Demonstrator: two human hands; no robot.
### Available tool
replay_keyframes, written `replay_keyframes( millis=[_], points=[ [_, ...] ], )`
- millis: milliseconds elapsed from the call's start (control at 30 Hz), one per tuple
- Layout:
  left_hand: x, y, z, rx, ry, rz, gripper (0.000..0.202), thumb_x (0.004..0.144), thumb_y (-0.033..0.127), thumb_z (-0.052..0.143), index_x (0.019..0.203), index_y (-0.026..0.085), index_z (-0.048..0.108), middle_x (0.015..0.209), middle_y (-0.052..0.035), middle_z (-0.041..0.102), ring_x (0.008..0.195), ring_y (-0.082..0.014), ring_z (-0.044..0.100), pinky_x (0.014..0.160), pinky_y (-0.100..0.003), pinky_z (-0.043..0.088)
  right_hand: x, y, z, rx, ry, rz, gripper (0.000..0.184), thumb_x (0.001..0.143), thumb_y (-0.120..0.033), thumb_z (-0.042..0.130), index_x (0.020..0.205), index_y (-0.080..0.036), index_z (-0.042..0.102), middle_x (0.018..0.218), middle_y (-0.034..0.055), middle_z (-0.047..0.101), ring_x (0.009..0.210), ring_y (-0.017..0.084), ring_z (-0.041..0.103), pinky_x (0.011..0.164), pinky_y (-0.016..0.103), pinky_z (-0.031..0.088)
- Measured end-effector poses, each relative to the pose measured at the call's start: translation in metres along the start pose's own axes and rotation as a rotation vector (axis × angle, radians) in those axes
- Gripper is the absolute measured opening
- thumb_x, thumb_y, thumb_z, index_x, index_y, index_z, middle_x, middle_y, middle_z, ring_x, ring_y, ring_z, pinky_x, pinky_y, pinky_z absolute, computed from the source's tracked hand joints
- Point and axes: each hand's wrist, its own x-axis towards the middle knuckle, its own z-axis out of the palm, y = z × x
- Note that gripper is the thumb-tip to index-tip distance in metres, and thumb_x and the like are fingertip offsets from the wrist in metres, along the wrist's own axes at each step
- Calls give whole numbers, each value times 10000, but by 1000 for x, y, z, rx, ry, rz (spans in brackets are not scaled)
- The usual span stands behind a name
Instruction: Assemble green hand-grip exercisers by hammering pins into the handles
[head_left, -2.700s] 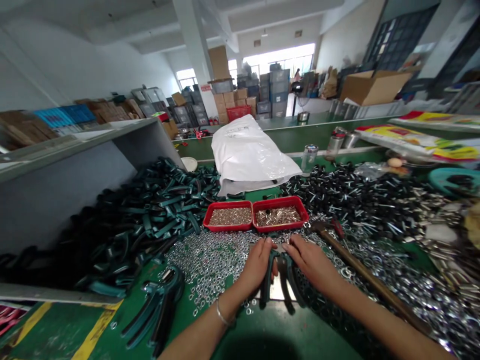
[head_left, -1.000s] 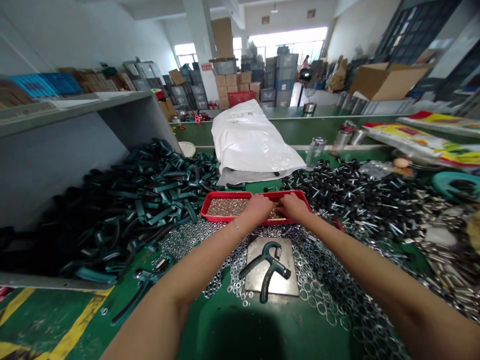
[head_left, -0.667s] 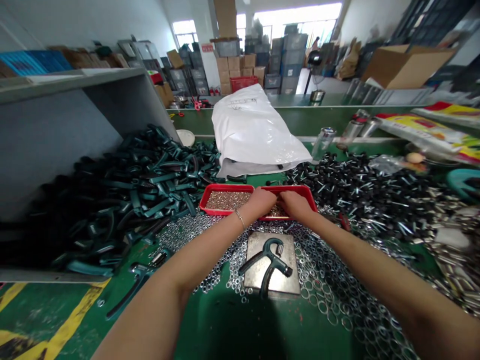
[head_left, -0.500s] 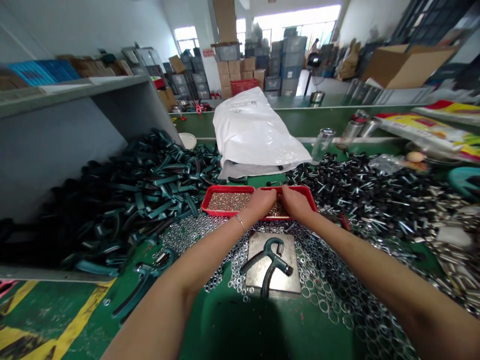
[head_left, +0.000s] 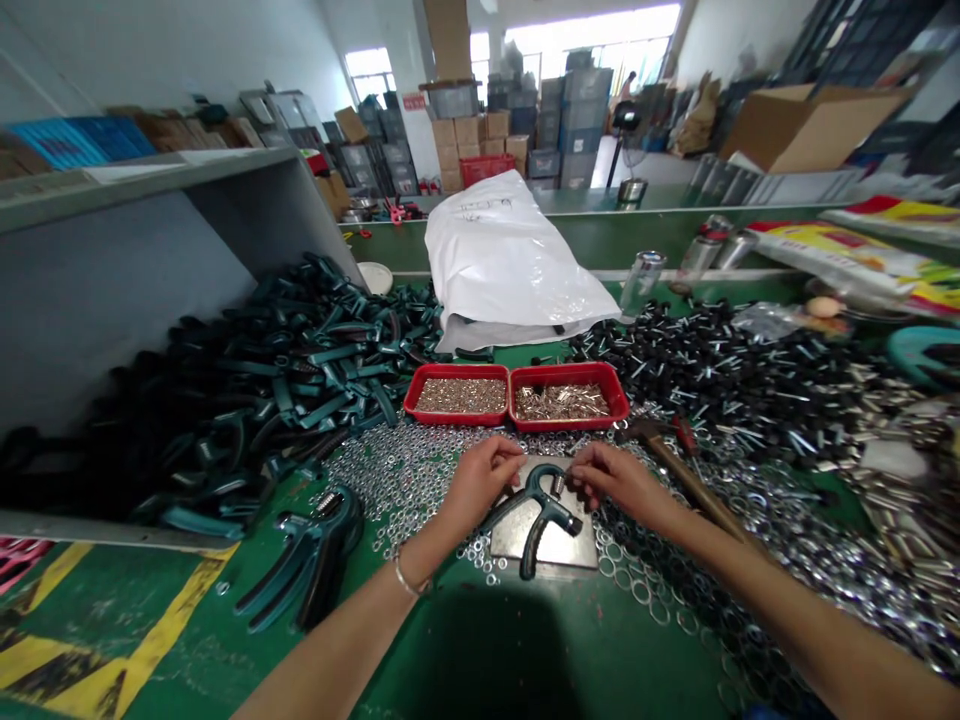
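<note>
A teal and black hand grip strengthener (head_left: 553,510) with a coil spring lies on a square metal plate (head_left: 577,550) in front of me. My left hand (head_left: 484,482) is at the plate's left edge, thumb and fingers pinched together. On the other side, my right hand (head_left: 616,482) is beside the spring, its fingers curled in a pinch. Whatever small part either hand holds is too small to make out. Beyond them stand two red trays, the left tray (head_left: 457,420) with tiny metal pieces and the right tray (head_left: 570,424) with small brass-coloured pins.
More hand grips (head_left: 307,350) are heaped on the left, with a few (head_left: 300,560) nearer me. Metal rings and nuts (head_left: 405,470) cover the bench. A hammer (head_left: 697,485) lies right of the trays, near black-headed bolts (head_left: 697,380). A white sack (head_left: 517,260) stands behind.
Both hands have left the right red tray and come back toward me, to either side of the hand grip on the plate. The tray's contents and the hammer now show.
</note>
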Motion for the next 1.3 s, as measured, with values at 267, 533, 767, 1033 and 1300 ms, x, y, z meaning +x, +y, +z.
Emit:
replay_keyframes(
  millis=[267,533,767,1033,1300],
  points=[
    [-12,-7,28,324,47,129,162,896,282,608,776,172,607,855,-17,593,838,-167,567,791,-296,448,14,3,7,-293,98,-95,234,941,-345,492,780,-196,573,722,7,677,689,170,608,688,294,441],
    [-16,6,33,618,5,219,153,935,252,552,801,181,577,885,-43,577,872,-201,555,825,-340,451,14,0,20,-838,89,-196,139,977,-227,463,891,-181,562,877,99,681,835,229,641,728,308,440],
    [-18,10,34,783,-28,310,171,959,263,507,851,167,598,908,-68,598,889,-226,561,844,-368,461,11,-3,3,-866,-7,-214,102,961,-257,523,994,-191,593,928,75,706,837,219,665,723,294,469],
    [-13,5,32,925,-68,476,229,978,264,473,894,127,637,904,-97,612,902,-248,570,849,-383,453,-54,45,-77,-1450,366,58,215,939,-300,513,1035,-120,582,975,212,651,922,348,602,744,423,480],
    [-31,12,27,1045,-292,670,314,972,384,495,1044,120,650,1059,-106,630,1034,-262,558,953,-419,413,-57,72,-102,-1285,341,-6,267,917,-422,514,845,-169,557,833,131,646,793,284,607,713,380,465]
  ],
)
